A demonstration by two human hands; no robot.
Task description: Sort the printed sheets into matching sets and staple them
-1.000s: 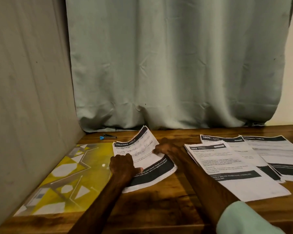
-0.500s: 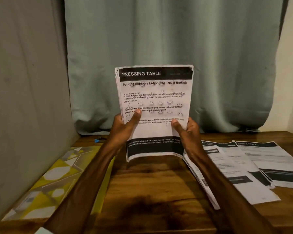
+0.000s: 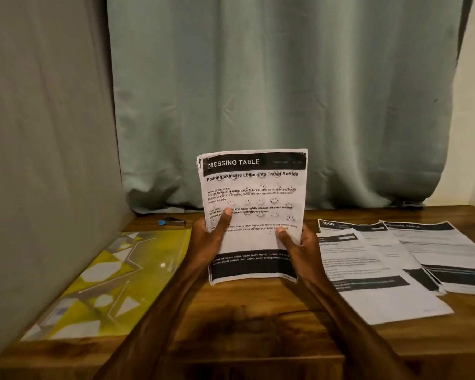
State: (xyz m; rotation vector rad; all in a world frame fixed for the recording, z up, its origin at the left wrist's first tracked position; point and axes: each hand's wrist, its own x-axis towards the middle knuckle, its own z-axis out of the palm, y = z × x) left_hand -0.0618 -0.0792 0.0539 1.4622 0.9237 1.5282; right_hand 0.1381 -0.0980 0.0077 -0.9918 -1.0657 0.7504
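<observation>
A stack of printed sheets [image 3: 254, 182] headed "DRESSING TABLE" stands upright with its bottom edge on the wooden table [image 3: 252, 319]. My left hand [image 3: 209, 241] grips its left side, thumb on the front page. My right hand [image 3: 296, 246] grips its right side the same way. More printed sheets [image 3: 373, 272] lie flat and overlapping on the table to the right, with another pile [image 3: 439, 250] beyond them. A small stapler [image 3: 173, 222] with a blue end lies at the back left near the curtain.
A yellow patterned folder [image 3: 104, 281] lies flat on the table's left side against a grey wall [image 3: 44, 149]. A pale green curtain [image 3: 280, 91] hangs behind the table. Bare wood shows in front of the upright stack.
The stack was lying on the table under both hands, then was lifted upright in the air. Now it is lower, with its bottom edge down on the wood.
</observation>
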